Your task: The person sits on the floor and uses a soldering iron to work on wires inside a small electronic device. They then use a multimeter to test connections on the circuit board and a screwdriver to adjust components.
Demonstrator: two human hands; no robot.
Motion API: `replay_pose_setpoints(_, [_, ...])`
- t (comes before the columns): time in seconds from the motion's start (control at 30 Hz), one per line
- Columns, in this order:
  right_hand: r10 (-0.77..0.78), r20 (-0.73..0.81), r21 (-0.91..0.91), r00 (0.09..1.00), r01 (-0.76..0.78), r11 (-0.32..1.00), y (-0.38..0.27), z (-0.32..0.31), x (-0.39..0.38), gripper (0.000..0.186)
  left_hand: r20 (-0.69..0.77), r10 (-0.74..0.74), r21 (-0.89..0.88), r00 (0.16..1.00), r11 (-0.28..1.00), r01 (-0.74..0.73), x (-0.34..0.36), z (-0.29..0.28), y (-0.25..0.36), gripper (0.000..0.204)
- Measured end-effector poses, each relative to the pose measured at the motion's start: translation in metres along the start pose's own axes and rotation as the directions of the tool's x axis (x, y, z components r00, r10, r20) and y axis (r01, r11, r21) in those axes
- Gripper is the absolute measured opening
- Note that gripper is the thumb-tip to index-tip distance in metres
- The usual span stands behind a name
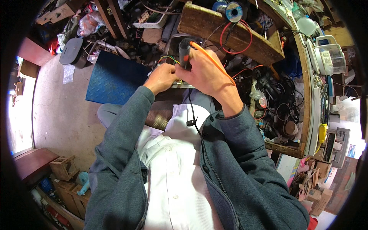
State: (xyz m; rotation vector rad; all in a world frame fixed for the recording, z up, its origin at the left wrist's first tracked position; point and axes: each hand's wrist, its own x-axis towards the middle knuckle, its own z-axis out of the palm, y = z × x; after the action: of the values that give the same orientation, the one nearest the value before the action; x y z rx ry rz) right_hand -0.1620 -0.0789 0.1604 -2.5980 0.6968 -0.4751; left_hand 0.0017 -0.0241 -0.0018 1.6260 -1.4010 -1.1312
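My right hand (203, 73) grips an upright black cylindrical power tool (184, 53) with an orange patch on its side. An orange cord (212, 59) runs from the tool's top across the back of this hand. Close against it, my left hand (161, 78) has its fingers pinched together at the work, and what they hold is hidden. Thin yellow-green wires (168, 57) rise just beyond the left fingers. Beneath both hands lies a metal-edged piece (182, 86), mostly covered by them. A black cable (190, 103) hangs from there down over my lap.
A blue textured panel (115, 78) stands left of my hands. Ahead, a wooden board (226, 32) carries a wire spool (234, 12) and a red wire loop (251, 36). A wooden tray (283, 147) of tangled cables lies at right. A dark bin (72, 51) sits on the floor.
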Motion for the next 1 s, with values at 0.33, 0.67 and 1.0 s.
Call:
replay_pose_setpoints(0.33, [-0.017, -0.015, 0.013, 1.0, 0.017, 1.0, -0.002, 0.001, 0.002, 0.028, -0.025, 0.042, 0.001, 0.999, 0.999, -0.042, 0.0, 0.002, -0.001, 0.036])
replay_pose_setpoints(0.67, [-0.056, -0.057, -0.011, 0.997, 0.055, 0.998, 0.001, 0.0, 0.0, 0.029, -0.041, 0.016, -0.018, 0.999, 1.0, -0.017, 0.0, 0.003, -0.004, 0.035])
replay_pose_setpoints(1.0, [-0.043, -0.066, 0.028, 0.997, 0.045, 0.999, 0.004, 0.003, -0.004, 0.025, 0.002, 0.015, -0.038, 1.0, 0.999, -0.015, -0.005, -0.001, 0.004, 0.037])
